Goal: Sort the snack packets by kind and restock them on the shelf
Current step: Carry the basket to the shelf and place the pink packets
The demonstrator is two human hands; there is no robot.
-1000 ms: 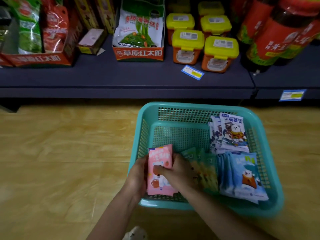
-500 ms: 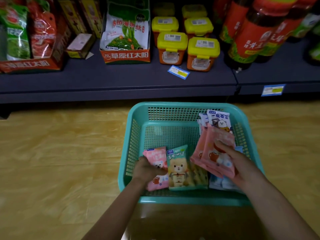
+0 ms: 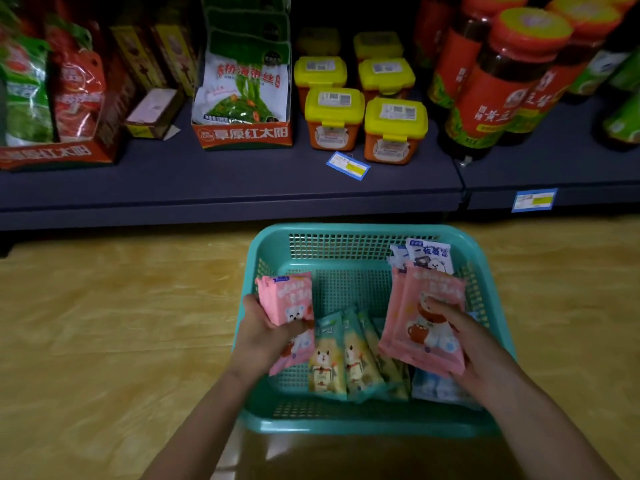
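- Head view: a teal mesh basket [image 3: 273,237] stood on the wooden floor [image 3: 121,323] before a dark shelf [image 3: 242,181].
- Left hand [image 3: 265,332] was closed around a small stack of pink snack packets [image 3: 289,303], held over the basket's left side.
- Right hand [image 3: 460,341] gripped a second stack of pink packets [image 3: 415,327] over the basket's right side, thumb across the front face.
- Progress, as judged: sorting was under way, pink being gathered into the hands; none of these packets had reached the shelf, so restocking remained.
- Green-yellow packets [image 3: 341,358] leaned in a row on the basket floor; white-blue packets [image 3: 429,256] stood at the far right corner; pale blue packets [image 3: 433,386] lay beneath the right hand.
- Appearance: flat, glossy pillow pouches printed with a cartoon bear; light and flexible, likely slippery when stacked.
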